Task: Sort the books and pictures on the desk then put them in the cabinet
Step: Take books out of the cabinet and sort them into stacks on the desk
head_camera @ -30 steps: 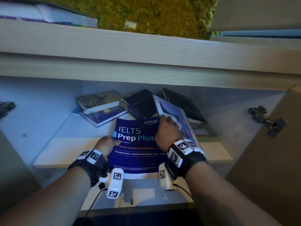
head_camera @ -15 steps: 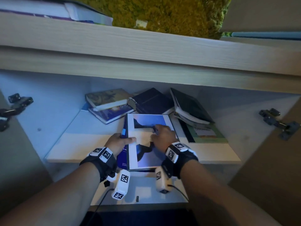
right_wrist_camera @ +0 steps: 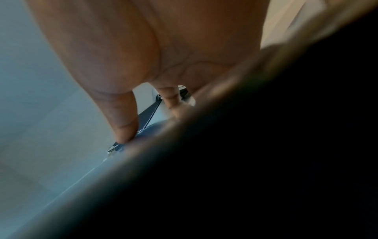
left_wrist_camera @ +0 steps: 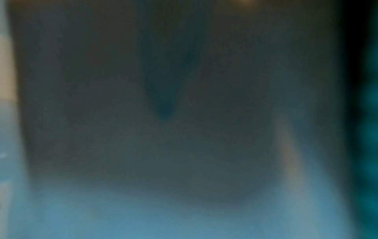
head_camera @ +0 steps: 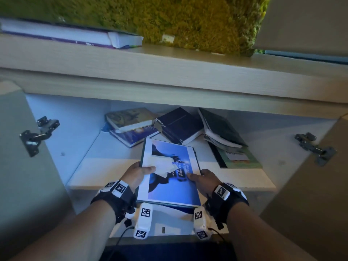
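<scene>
The cabinet (head_camera: 56,140) stands with both doors swung wide, and its white shelf (head_camera: 98,166) carries all the reading matter in view. Along the shelf's back edge, toward the left, a tan book (head_camera: 130,117) lies flat on top of a blue book (head_camera: 133,136), the two askew to each other. Just right of them a black book (head_camera: 180,125) lies flat near the middle of the back edge. Toward the right, a dark book (head_camera: 220,129) with splayed pages leans on top of a green book (head_camera: 239,157), which lies flat and reaches toward the shelf's front edge. At the middle of the front edge the picture (head_camera: 169,174), a blue and white print in a thin dark border, lies face up and juts out past the edge toward the person; a dark blue strip shows beneath its near edge, but what it belongs to cannot be told. The left hand (head_camera: 136,173) grips the picture's left edge, thumb laid over the top face. The right hand (head_camera: 205,180) grips the right edge, thumb on the face; the right wrist view shows its fingers (right_wrist_camera: 124,119) pointing down onto a dark edge. The left wrist view is a dark blur. On the table (head_camera: 169,61) above the cabinet, a thick book (head_camera: 75,36) lies flat near the front left, and a moss wall (head_camera: 169,19) rises behind it.
</scene>
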`<state>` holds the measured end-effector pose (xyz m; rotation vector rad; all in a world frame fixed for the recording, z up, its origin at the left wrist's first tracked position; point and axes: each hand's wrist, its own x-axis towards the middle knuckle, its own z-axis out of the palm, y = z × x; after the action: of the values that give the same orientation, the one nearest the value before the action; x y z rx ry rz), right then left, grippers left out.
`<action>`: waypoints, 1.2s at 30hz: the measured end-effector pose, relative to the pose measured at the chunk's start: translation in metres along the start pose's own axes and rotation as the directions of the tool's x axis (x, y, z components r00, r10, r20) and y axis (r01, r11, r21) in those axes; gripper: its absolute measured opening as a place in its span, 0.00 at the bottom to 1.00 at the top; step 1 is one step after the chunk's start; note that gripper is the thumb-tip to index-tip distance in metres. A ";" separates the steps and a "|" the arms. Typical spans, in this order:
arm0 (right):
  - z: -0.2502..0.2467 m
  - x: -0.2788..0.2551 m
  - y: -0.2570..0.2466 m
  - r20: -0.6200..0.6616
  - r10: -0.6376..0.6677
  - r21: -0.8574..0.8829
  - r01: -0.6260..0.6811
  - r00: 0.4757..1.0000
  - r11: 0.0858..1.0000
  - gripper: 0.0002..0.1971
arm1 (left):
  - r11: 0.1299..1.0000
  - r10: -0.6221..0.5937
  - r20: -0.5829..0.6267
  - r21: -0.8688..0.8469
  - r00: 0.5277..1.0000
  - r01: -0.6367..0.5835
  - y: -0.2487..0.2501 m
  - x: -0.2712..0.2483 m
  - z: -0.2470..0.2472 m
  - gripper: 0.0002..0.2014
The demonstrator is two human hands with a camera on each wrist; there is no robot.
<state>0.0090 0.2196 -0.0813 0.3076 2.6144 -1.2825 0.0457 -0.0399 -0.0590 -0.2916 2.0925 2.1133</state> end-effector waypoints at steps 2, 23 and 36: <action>-0.007 -0.022 -0.002 0.097 0.014 0.089 -0.023 0.995 0.996 0.24 | 0.999 -0.036 -0.012 -0.010 0.999 0.035 0.013 -0.019 0.000 0.07; -0.273 -0.326 -0.203 0.540 -0.017 0.276 -0.158 0.841 0.948 0.40 | 0.982 -0.151 0.081 -0.098 0.985 0.159 0.338 -0.319 0.032 0.19; -0.308 -0.302 -0.353 0.310 -0.264 0.597 0.029 0.913 0.801 0.14 | 0.995 0.088 -0.075 -0.044 0.993 -0.091 0.471 -0.291 -0.010 0.31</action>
<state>0.1688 0.2258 0.4523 -0.0684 1.8965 -1.9640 0.2134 -0.0482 0.4689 -0.2903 2.1358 2.2385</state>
